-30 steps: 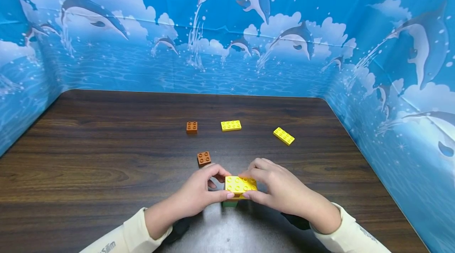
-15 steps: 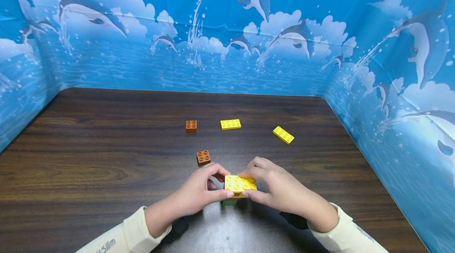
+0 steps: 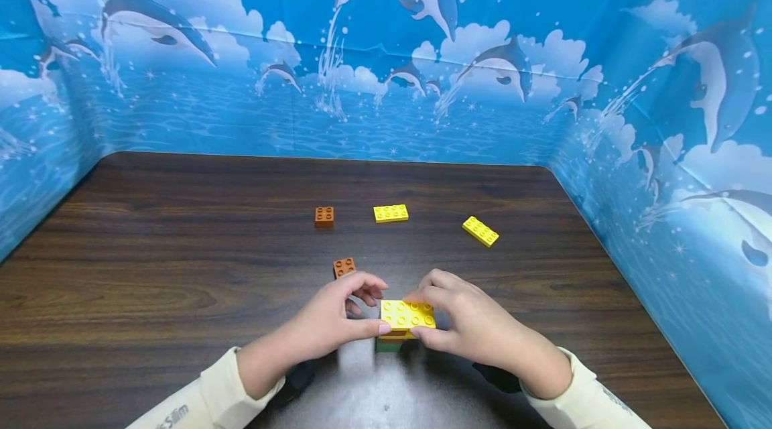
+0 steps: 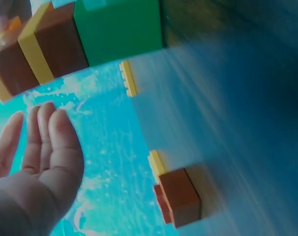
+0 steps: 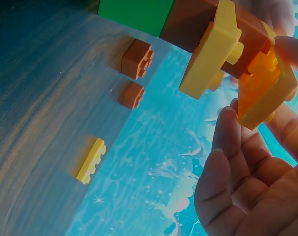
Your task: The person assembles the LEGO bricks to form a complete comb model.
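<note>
In front of me stands a tower of building bricks: a green brick (image 4: 119,32) at the base, then a brown brick (image 4: 60,37), a thin yellow plate (image 5: 208,59), a second brown brick (image 5: 250,39) and another yellow plate (image 3: 407,314) on top. The plates jut out to the right past the bricks. My right hand (image 3: 470,318) pinches the top plate's overhanging end between thumb and fingers. Beside the tower's left side my left hand (image 3: 334,322) has its fingers spread away from it, the thumb tip right at the top plate's front left corner.
Behind the left hand lies a loose brown brick (image 3: 344,266), partly covered by it. Farther back on the dark wooden table (image 3: 181,248) lie another brown brick (image 3: 324,216) and two yellow plates, one central (image 3: 391,213), one right (image 3: 480,231). A dolphin-print curtain (image 3: 362,114) borders the table.
My left hand has let go of the top yellow plate and moved slightly left, its fingers opening. My right hand keeps its pinch in the same place.
</note>
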`<state>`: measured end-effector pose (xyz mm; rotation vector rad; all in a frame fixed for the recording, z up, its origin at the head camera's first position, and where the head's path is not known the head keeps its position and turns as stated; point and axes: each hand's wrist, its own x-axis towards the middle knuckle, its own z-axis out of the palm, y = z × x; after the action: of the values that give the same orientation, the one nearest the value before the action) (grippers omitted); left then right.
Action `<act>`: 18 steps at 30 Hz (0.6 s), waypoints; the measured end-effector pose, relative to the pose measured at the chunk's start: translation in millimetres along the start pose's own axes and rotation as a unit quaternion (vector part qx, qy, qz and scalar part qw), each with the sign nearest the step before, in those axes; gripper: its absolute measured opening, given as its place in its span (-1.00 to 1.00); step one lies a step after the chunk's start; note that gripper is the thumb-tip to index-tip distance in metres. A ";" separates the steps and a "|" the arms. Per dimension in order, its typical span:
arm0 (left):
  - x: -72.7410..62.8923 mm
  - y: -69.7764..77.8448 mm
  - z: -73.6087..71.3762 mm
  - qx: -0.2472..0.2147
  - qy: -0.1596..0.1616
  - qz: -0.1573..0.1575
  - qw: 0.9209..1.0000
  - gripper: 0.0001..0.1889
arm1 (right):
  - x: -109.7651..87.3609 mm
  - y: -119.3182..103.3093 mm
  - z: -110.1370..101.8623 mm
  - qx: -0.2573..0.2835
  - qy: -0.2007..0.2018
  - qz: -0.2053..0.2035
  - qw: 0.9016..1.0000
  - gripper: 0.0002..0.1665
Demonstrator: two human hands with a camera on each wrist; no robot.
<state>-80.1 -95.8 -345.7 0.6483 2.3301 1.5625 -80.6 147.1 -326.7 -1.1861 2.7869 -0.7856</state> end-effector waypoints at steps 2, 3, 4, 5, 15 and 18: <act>0.8 -3.2 -3.1 -0.017 0.017 -0.002 1.000 -0.53 | 0.0 -0.2 0.3 -0.004 0.002 0.001 1.000 -0.60; 1.4 -4.7 -4.6 -0.024 0.028 -0.001 0.999 -0.54 | 0.1 -0.3 0.3 -0.005 0.002 0.002 1.000 -0.59; 2.0 -6.2 -6.5 -0.028 0.040 -0.004 0.999 -0.54 | 0.5 -0.5 0.5 -0.006 0.002 0.003 1.000 -0.59; 2.6 -7.5 -8.4 -0.034 0.053 -0.008 0.998 -0.55 | 0.8 -0.6 0.5 -0.006 0.002 0.004 1.000 -0.58; 19.0 -21.9 -28.6 -0.027 0.132 -0.036 0.990 -0.57 | 1.0 -2.4 -0.6 -0.015 -0.003 0.015 1.000 -0.56; 23.9 -27.1 -33.9 -0.028 0.136 -0.055 0.989 -0.56 | 1.2 -3.1 -1.0 -0.018 -0.008 0.021 1.000 -0.56</act>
<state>-122.0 -119.9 -356.9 0.3022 2.4525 1.7542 -79.5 144.9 -324.2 -1.1286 2.8145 -0.7227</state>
